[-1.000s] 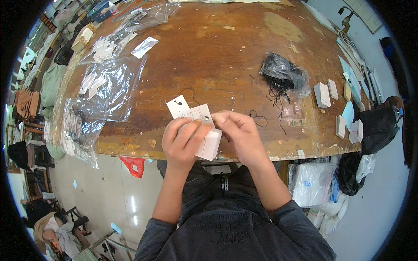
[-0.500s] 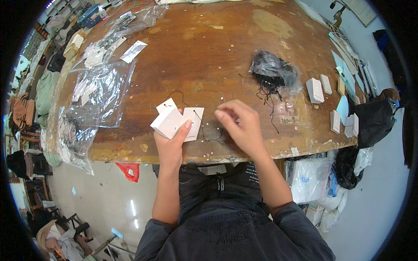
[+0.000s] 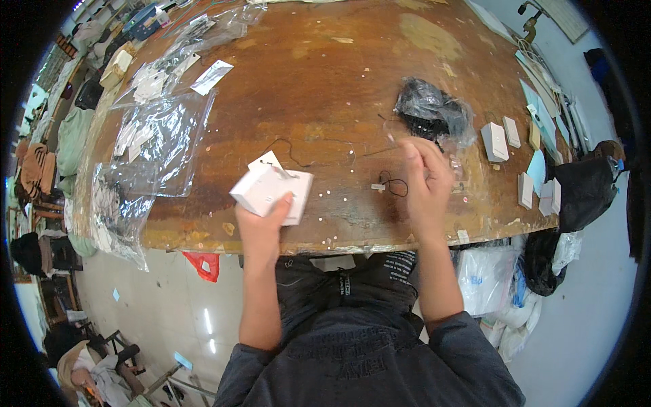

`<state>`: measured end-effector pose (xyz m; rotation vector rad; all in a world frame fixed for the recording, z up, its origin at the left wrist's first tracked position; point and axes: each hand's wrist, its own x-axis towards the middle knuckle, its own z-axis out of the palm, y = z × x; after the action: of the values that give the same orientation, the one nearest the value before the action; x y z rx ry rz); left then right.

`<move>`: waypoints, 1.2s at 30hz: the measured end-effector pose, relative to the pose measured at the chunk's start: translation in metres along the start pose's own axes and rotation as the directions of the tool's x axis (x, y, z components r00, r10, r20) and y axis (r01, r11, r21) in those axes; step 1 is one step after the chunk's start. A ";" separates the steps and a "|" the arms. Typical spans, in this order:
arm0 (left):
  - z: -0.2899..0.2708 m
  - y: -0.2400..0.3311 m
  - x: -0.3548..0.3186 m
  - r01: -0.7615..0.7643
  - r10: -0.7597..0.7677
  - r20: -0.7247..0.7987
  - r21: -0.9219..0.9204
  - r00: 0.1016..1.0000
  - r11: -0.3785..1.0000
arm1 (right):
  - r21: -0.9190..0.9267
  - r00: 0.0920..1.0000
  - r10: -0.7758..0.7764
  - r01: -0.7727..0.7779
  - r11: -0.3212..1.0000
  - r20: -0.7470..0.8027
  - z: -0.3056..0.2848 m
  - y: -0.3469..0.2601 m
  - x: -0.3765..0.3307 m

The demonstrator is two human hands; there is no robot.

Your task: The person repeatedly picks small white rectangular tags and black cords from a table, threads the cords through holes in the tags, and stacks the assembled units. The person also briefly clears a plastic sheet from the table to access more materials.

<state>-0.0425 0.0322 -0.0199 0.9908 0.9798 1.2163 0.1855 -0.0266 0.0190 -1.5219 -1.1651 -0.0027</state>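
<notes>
White cards held at table edge
Small stack of white cards [image 3: 270, 192] is gripped by L hand [image 3: 261, 220] over wooden table [image 3: 325, 88]; R hand [image 3: 426, 178], fingers loosely open & empty, is raised nr black cord [image 3: 392, 183].

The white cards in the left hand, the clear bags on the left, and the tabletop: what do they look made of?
White cards: apparently matte paperboard, flat, stiff and without shine. Clear bags: thin plastic film, crinkled, see-through, with bright glare. Tabletop: probably wood or laminated board, brown with a worn, semi-gloss finish, pale scuffed patches and a chipped front edge.
</notes>
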 end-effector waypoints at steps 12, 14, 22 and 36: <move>-0.006 0.012 -0.001 -0.077 0.062 -0.079 -0.196 0.995 0.978 | -0.212 0.889 -0.094 0.208 0.955 0.448 -0.030 0.014 -0.012; 0.000 0.008 -0.010 -0.045 0.034 -0.051 -0.232 0.998 0.972 | 0.137 0.891 0.126 -0.205 0.969 0.436 -0.030 0.014 -0.005; 0.013 -0.002 -0.019 0.057 -0.032 0.194 -0.127 0.980 0.990 | 0.412 0.712 0.368 -0.667 0.621 0.597 -0.008 -0.016 -0.012; 0.011 0.005 -0.029 0.059 -0.158 0.621 0.176 0.768 0.983 | 0.212 0.709 -0.086 -0.092 0.973 0.700 -0.023 -0.022 -0.004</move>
<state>-0.0359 0.0033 -0.0100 1.3269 0.5724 0.6284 0.1823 -0.0499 0.0402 -1.3333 -1.6959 0.7681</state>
